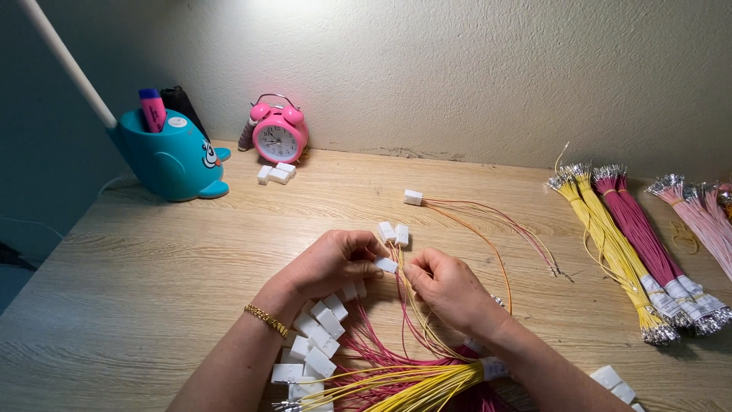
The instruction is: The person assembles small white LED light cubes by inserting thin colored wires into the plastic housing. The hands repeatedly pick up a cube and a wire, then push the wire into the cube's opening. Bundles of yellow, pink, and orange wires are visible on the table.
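1. Desk [152, 305] of pale wood runs under everything, with a rough wall along its far edge.
2. Wire bundles lie at the right: a yellow bundle [610, 252], a dark pink bundle [640, 236] beside it, and a light pink bundle [705, 217] at the right edge.
3. A teal whale-shaped holder [171, 156] stands far left; in it are a pink highlighter [152, 108] and a dark object.
4. A pink alarm clock [278, 136] stands against the wall, with small white blocks just in front of it.
5. The left hand [332, 263] and right hand [450, 290] meet near the middle of the desk.
6. Loose yellow and pink wires [404, 374] fan out near, under the right wrist.
7. A finished connector with wires [412, 197] lies far of the hands.
8. A heap of white connectors [316, 347] lies under the left wrist.
9. The white connector [386, 265] is pinched in the left fingertips, between the two hands; the right fingers pinch a thin wire just beside it.
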